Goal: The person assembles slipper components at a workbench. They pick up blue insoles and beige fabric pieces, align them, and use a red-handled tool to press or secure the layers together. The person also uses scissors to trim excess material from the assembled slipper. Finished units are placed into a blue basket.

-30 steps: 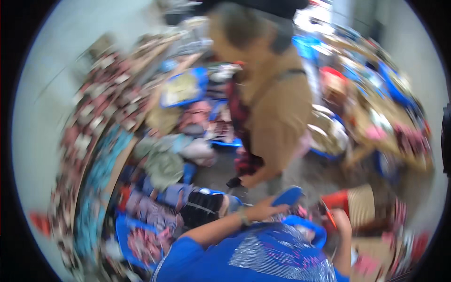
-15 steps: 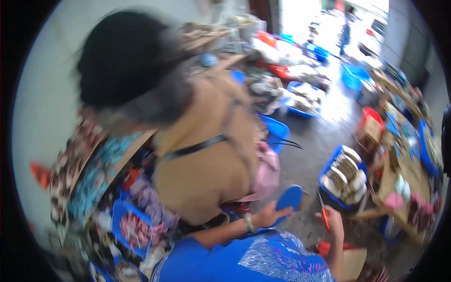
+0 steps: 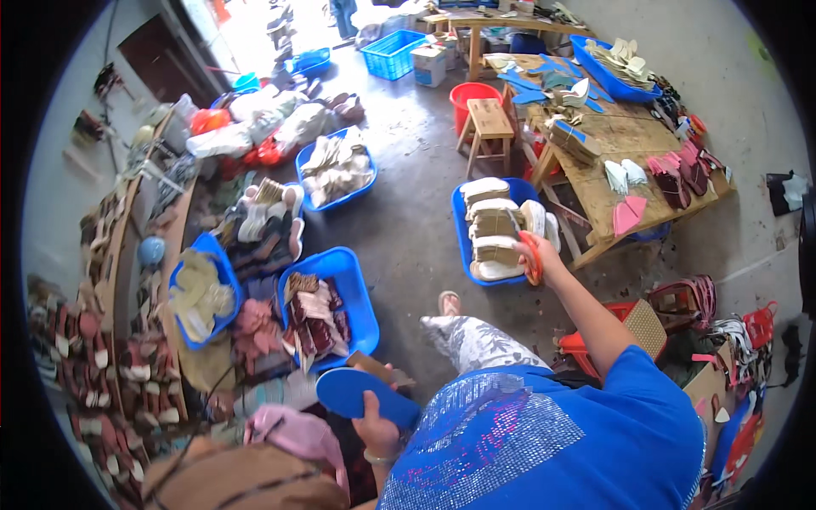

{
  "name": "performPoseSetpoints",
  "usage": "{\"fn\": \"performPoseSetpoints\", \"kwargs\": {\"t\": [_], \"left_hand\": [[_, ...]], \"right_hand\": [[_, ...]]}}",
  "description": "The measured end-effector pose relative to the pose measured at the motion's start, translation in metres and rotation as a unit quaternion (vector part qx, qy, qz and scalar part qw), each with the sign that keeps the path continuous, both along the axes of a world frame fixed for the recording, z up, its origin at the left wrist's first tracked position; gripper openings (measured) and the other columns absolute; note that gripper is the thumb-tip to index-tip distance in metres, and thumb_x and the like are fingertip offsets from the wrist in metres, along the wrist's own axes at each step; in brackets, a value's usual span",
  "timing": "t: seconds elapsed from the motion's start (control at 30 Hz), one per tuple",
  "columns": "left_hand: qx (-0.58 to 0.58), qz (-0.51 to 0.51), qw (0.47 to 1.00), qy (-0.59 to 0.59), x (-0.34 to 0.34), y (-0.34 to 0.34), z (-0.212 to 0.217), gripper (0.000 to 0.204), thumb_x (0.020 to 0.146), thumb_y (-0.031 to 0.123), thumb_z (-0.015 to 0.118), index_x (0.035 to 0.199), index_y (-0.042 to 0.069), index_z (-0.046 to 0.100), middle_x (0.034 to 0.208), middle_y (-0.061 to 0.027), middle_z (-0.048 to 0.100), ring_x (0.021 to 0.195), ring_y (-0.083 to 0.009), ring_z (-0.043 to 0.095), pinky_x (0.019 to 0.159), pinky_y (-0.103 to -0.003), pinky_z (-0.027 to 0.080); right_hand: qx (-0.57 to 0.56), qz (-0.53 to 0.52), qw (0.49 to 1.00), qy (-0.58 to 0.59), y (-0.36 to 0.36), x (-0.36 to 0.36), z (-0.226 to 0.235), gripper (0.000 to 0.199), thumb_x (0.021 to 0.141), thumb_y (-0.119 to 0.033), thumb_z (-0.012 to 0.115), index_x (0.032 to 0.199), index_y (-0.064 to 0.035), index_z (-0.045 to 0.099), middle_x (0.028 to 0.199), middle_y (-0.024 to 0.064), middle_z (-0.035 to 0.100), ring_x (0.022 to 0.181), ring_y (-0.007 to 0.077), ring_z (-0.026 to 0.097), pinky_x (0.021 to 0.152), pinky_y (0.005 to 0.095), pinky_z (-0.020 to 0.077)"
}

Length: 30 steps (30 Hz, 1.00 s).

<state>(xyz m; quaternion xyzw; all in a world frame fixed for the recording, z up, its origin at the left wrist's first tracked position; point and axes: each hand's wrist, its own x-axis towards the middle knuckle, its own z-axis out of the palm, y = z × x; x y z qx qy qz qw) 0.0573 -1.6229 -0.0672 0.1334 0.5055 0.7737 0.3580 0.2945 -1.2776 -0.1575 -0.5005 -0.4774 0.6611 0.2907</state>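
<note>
Glare blots the doorway [image 3: 263,25]; left hand [image 3: 377,423], partly hidden, grips a sole [image 3: 347,393]; right hand [image 3: 546,253] clasps scissors [image 3: 532,262], partly indistinct.

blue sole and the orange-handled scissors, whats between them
In the head view, a patterned trouser leg, a sandalled foot and grey floor show between the blue sole in the left hand and the orange-handled scissors in the right hand.

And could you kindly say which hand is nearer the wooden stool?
Right. The right hand, with orange-handled scissors, is below and right of the stool in the picture; the left hand, holding a blue sole, is farther below, to its left.
</note>
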Motion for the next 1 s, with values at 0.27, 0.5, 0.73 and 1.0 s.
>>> {"fn": "performPoseSetpoints", "kwargs": {"t": [0.27, 0.5, 0.73, 1.0], "left_hand": [[-0.048, -0.042, 0.997, 0.040, -0.120, 0.229, 0.010, 0.047, 0.100, 0.019, 0.041, 0.142, 0.000, 0.031, 0.131, -0.0179, 0.048, 0.117, -0.0275, 0.053, 0.089, -0.034, 0.048], [-0.045, -0.115, 0.989, 0.077, -0.207, 0.419, 0.022, 0.047, 0.100, 0.023, 0.041, 0.140, 0.000, 0.033, 0.130, -0.0177, 0.050, 0.114, -0.0269, 0.055, 0.086, -0.033, 0.050], [-0.004, -0.223, 0.969, 0.105, -0.293, 0.626, 0.000, 0.051, 0.099, 0.024, 0.046, 0.142, 0.000, 0.031, 0.135, -0.0120, 0.047, 0.114, -0.0288, 0.056, 0.081, -0.033, 0.052], [0.003, -0.426, 0.904, 0.038, -0.320, 0.888, 0.020, 0.053, 0.092, 0.017, 0.055, 0.138, -0.001, 0.035, 0.140, -0.0112, 0.042, 0.113, -0.0312, 0.055, 0.083, -0.038, 0.053]], "right_hand": [[0.023, -0.095, 0.995, -0.001, 0.200, -0.076, -0.021, 0.032, 0.086, -0.034, 0.062, 0.098, -0.0047, 0.057, 0.061, 0.0021, 0.050, 0.046, 0.0102, 0.048, 0.041, 0.0235, 0.0386], [0.117, -0.204, 0.954, -0.187, 0.384, -0.099, -0.055, 0.060, 0.074, -0.021, 0.077, 0.125, -0.0043, 0.050, 0.088, 0.0063, 0.062, 0.066, 0.0118, 0.056, 0.058, 0.0259, 0.0454], [0.173, -0.358, 0.898, -0.185, 0.531, -0.124, -0.079, 0.060, 0.077, -0.007, 0.072, 0.130, -0.0050, 0.045, 0.113, 0.0112, 0.059, 0.097, 0.0190, 0.059, 0.082, 0.0300, 0.0478], [0.112, -0.469, 0.826, -0.291, 0.600, -0.106, -0.121, 0.067, 0.076, -0.019, 0.072, 0.135, -0.0128, 0.040, 0.119, 0.0180, 0.060, 0.108, 0.0337, 0.059, 0.091, 0.0389, 0.0458]]}}
